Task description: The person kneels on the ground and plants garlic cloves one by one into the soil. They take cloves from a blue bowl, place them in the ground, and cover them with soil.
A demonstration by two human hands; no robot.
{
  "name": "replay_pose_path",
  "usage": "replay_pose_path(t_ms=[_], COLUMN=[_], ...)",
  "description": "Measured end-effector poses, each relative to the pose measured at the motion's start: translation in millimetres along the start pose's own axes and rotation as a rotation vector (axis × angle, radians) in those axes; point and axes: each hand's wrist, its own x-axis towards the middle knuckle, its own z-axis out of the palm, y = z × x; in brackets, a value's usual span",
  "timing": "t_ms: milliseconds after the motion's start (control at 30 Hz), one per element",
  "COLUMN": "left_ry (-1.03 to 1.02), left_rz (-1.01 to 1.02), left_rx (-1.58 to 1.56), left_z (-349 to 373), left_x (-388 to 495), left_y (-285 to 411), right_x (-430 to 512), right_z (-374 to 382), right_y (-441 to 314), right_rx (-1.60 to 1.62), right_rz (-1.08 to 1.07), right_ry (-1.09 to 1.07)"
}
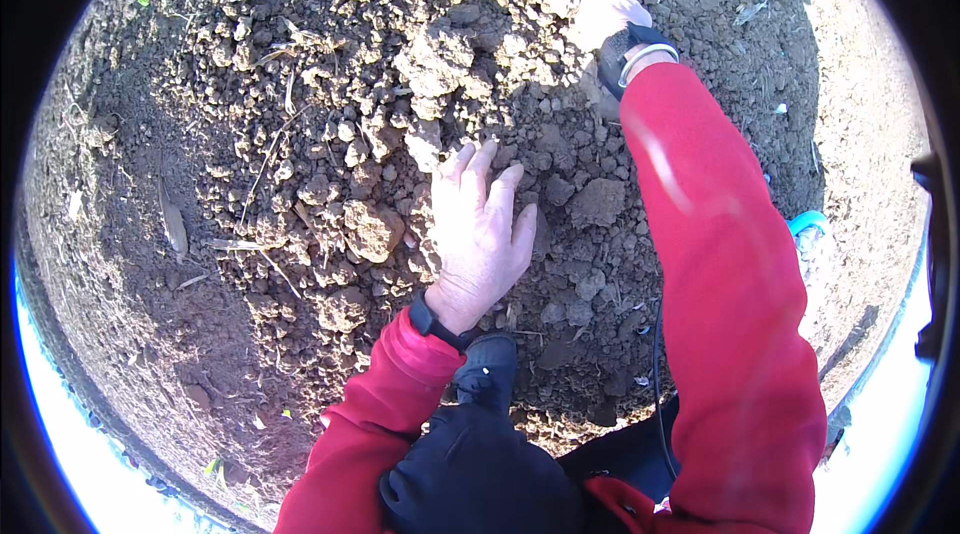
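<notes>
My left hand (482,234), palm down, rests on loose, lumpy soil (555,249) with its fingers apart and nothing visible in it. A brown clod (373,230) lies to its left, and a flatter clod (598,202) lies to its right. Farther ahead, at the upper right, my right hand (609,14) reaches down to the ground at the edge of a shadow. Bright glare washes it out and its fingers are hard to make out, so any hold is unclear. Both sleeves are red. A dark band circles each wrist, and a pale bangle (649,62) is on the right one.
My dark shoe (487,369) and bent knee (480,466) are just below my left hand. A black cable (658,384) hangs beside my right sleeve. At right lies a clear item with a blue top (808,222). Dry stalks (174,219) are scattered leftward.
</notes>
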Motion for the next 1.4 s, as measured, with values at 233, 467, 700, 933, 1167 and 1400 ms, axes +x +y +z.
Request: replay_pose_path(t_ms=[233, 467, 700, 933, 1167, 1400], left_ry=[-0.063, -0.256, -0.072, -0.123, -0.250, -0.086], left_rz=[-0.021, 0.139, 0.205, 0.212, 0.142, -0.014], left_rx=[-0.159, 0.020, 0.005, -0.101, -0.131, -0.168], left_z=[18, 70, 87, 65, 42, 12], left_x=[-25, 3, 6, -9, -32, -14], left_y=[20, 55, 44, 47, 60, 28], right_x=[-178, -401, -425, -374, -189, -128], right_z=[-111, -102, -60, -143, -59, -5], right_y=[29, 82, 96, 58, -17, -40], right_rx=[0.671, 0.059, -0.145, 0.794, 0.270, 0.051], right_rz=[0.074, 0.735, 0.533, 0.689, -0.097, -0.033], right_ry=[0.202, 0.044, 0.159, 0.458, 0.110, -0.064])
